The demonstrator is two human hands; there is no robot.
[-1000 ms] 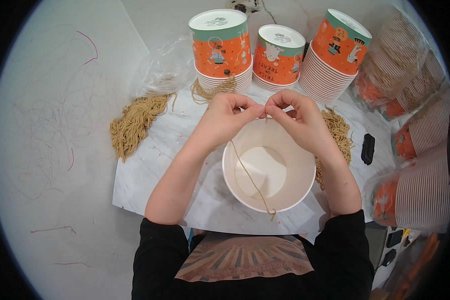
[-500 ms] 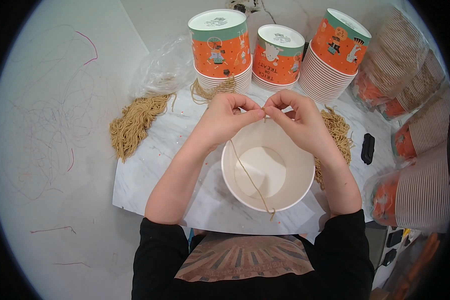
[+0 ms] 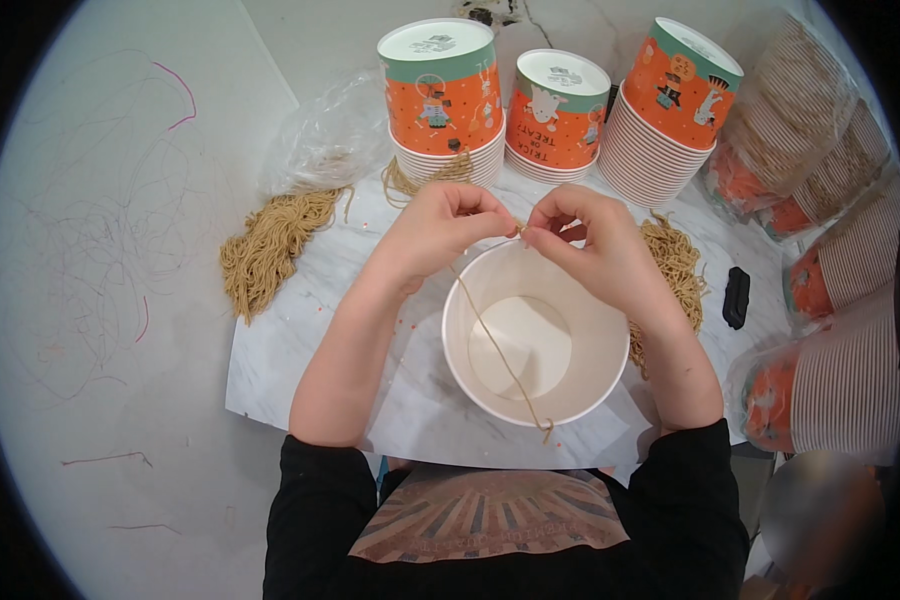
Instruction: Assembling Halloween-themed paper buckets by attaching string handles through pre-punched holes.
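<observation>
While the pale stone desk carries three stacks of round orange paper cups, one big white paper tub sits in front. Above its far rim, the left hand and right hand pinch one thin tan string.

A pale grey counter fills the view, marked with thin scribbled lines in pink and brown on its left part. A white marble-patterned sheet lies on it, its left edge straight and its near corner set against the grey. Light is even and soft, with no hard shadows. Walls, floor and windows are not in view.
</observation>
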